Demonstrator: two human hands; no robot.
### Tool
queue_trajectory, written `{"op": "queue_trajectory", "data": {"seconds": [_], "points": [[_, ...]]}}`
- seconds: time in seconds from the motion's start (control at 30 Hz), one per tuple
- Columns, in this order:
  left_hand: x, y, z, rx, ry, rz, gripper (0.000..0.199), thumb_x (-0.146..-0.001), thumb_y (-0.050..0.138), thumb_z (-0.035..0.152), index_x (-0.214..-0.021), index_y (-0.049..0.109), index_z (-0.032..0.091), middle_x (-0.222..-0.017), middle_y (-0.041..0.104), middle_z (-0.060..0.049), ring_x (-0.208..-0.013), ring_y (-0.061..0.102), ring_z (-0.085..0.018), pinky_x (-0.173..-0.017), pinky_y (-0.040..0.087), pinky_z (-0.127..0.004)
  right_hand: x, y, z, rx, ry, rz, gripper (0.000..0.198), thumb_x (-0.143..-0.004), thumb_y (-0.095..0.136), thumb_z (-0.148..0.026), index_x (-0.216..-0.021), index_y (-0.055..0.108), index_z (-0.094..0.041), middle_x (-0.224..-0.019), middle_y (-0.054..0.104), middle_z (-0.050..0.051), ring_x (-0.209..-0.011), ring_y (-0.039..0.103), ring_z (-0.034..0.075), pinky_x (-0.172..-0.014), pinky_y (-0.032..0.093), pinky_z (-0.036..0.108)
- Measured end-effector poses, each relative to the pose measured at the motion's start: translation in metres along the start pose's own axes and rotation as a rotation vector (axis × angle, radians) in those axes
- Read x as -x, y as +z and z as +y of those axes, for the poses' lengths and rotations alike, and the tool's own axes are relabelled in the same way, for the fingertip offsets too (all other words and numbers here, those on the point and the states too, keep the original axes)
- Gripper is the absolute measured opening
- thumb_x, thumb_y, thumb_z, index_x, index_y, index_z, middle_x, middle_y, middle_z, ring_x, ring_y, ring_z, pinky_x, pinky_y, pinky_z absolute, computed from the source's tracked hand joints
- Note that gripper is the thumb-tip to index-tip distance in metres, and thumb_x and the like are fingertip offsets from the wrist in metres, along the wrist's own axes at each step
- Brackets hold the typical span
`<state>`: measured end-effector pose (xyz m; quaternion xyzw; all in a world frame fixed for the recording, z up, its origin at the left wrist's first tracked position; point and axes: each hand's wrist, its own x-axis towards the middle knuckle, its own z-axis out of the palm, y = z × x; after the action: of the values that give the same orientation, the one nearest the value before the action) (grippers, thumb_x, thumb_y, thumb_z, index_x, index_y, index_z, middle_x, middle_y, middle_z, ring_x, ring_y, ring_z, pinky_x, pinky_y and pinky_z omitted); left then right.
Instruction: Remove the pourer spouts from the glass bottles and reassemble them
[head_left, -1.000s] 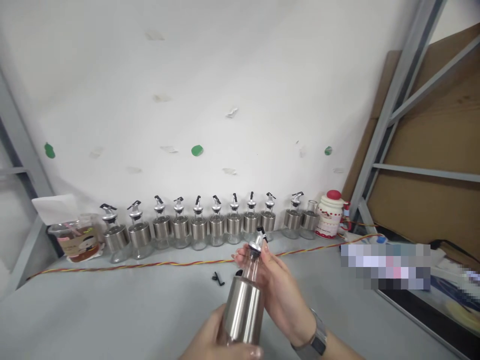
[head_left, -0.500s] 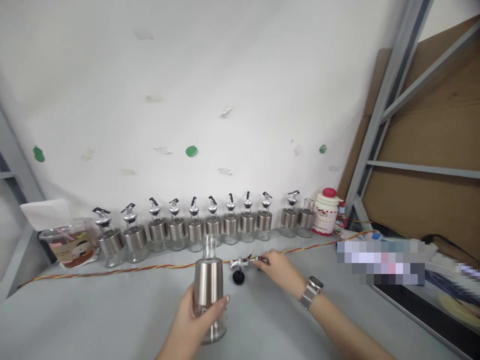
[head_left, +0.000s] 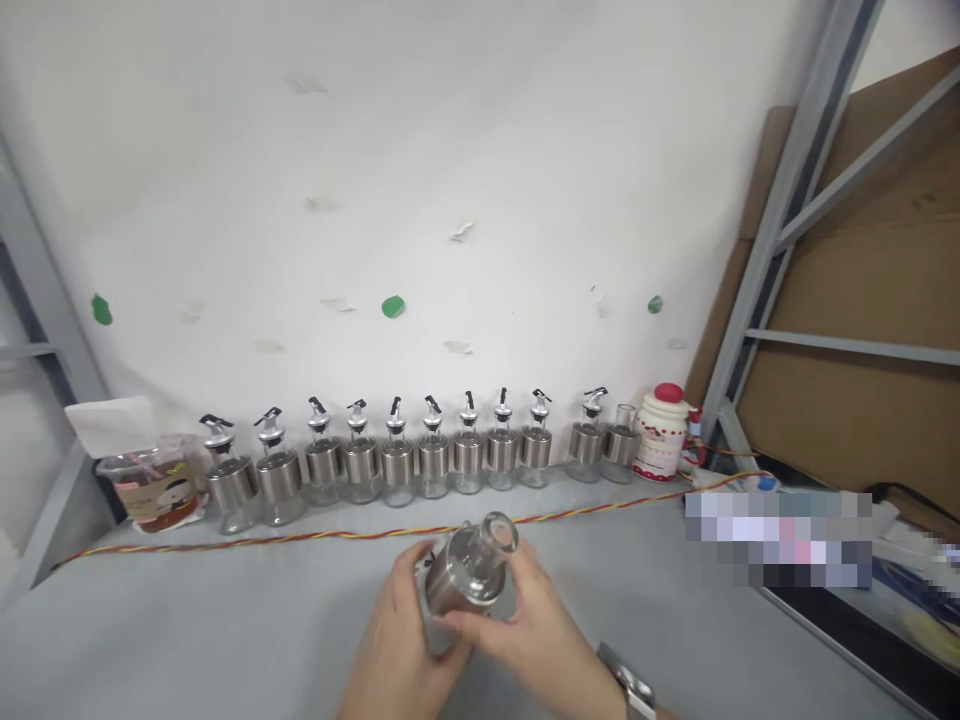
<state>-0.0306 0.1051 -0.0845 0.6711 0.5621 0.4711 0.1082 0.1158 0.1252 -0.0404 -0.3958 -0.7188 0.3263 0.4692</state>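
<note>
A metal-sleeved, open-necked bottle (head_left: 459,578) tilts over the near middle of the desk (head_left: 225,620), gripped by the left hand (head_left: 394,632) and right hand (head_left: 534,622). Beyond runs a twisted cord (head_left: 300,539); farther, spouted bottles (head_left: 398,463) line the wall (head_left: 525,180), left of a red-topped jar (head_left: 660,438).

A white wall (head_left: 525,150) with green stickers (head_left: 393,306) rises behind a grey tabletop (head_left: 187,630), flanked by grey metal posts (head_left: 787,200).

Wall (head_left: 525,150): bright, evenly lit
Table (head_left: 225,630): diffuse light, faint soft shadow
Held bottle (head_left: 469,575): glints on glass, slight blur
Metal posts (head_left: 787,220): leaning, wide-angle distortion
Right-side clutter (head_left: 780,540): coarsely pixelated
</note>
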Motion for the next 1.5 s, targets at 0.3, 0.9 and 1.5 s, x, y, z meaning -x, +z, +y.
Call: {"op": "queue_trajectory", "data": {"seconds": [0.3,0.9,1.5], "points": [[-0.007,-0.004,-0.017,-0.028,0.025,-0.007,0.045,-0.078,0.048,0.026,-0.119,0.031,0.023,-0.116,0.044,-0.01,-0.102,0.052,-0.023,-0.076,0.049,-0.038,-0.093,-0.102,0.076,0.707,0.085,0.711,0.071,-0.056,0.056,-0.067,-0.104,0.053,-0.015,-0.091,0.059,0.014,-0.096,0.044,0.032,-0.083,0.026,0.047],[-0.005,0.001,-0.007,0.038,-0.029,-0.025,0.031,-0.081,0.041,0.028,-0.112,0.039,0.023,-0.11,0.047,-0.009,-0.096,0.055,-0.021,-0.072,0.05,-0.035,-0.115,-0.121,0.162,0.749,0.073,0.523,0.053,-0.065,0.059,-0.052,-0.098,0.054,-0.011,-0.094,0.05,0.011,-0.095,0.05,0.024,-0.08,0.041,0.032],[-0.005,0.0,-0.021,0.002,0.021,-0.139,0.032,-0.083,0.039,0.023,-0.115,0.035,0.027,-0.111,0.044,-0.007,-0.099,0.053,-0.019,-0.075,0.049,-0.033,-0.107,-0.118,0.167,1.091,0.284,0.116,0.028,-0.084,0.049,-0.028,-0.109,0.05,-0.014,-0.109,0.052,0.008,-0.091,0.055,0.019,-0.076,0.047,0.037]]}}
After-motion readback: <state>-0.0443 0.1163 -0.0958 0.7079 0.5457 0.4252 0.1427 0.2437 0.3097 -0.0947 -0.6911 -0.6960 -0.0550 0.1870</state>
